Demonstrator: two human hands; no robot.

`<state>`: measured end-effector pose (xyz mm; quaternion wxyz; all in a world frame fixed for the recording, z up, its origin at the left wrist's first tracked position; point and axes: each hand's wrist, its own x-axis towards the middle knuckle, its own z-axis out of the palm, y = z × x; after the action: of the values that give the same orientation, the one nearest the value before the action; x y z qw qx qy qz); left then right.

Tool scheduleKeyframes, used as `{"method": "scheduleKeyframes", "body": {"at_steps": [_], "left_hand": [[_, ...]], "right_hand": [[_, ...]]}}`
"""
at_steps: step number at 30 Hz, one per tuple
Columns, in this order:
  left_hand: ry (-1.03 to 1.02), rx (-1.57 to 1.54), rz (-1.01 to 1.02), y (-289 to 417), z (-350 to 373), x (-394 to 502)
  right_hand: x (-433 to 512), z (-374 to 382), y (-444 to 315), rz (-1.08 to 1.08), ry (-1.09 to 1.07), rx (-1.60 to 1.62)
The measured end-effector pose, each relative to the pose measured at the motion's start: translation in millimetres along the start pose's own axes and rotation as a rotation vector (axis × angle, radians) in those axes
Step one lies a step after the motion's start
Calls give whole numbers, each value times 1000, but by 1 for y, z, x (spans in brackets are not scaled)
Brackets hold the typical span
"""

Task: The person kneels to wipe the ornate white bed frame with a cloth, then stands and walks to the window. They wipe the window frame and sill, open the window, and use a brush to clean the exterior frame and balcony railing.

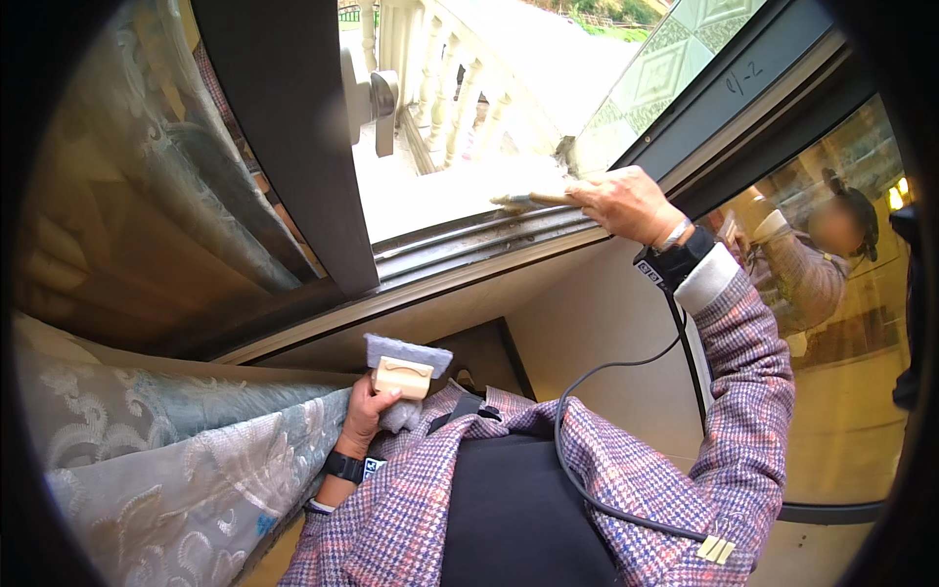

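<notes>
My right hand (627, 204) grips the wooden handle of a small paintbrush-style brush (532, 199). Its bristles point left, over the outer edge of the dirty sliding-window track (491, 246). Dark grime shows in the track's grooves near the bristles. Low before my chest, my left hand (364, 414) holds a cream plastic-backed cleaning pad (403, 376) with a grey fibrous face. A crumpled grey cloth (400, 416) is bunched beneath it in the same hand.
A dark window sash (293, 132) with a lever handle (383, 110) stands left of the opening. Embroidered curtains (198, 469) hang at the lower left. A black cable (565, 411) loops from my right wrist to my jacket. Reflective glass (814, 345) lies right; outside stands a white balustrade (440, 81).
</notes>
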<state>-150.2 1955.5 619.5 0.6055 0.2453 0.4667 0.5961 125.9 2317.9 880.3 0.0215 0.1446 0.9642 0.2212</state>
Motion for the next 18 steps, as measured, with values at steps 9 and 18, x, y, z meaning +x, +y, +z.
{"method": "scheduleKeyframes", "body": {"at_steps": [9,18], "left_hand": [[47,-73,5,-5,1,-8],[-11,9,0,-9,-4,7]], "right_hand": [[11,4,11,48,-331,-138],[43,-28,-18,84,-92,113]]}}
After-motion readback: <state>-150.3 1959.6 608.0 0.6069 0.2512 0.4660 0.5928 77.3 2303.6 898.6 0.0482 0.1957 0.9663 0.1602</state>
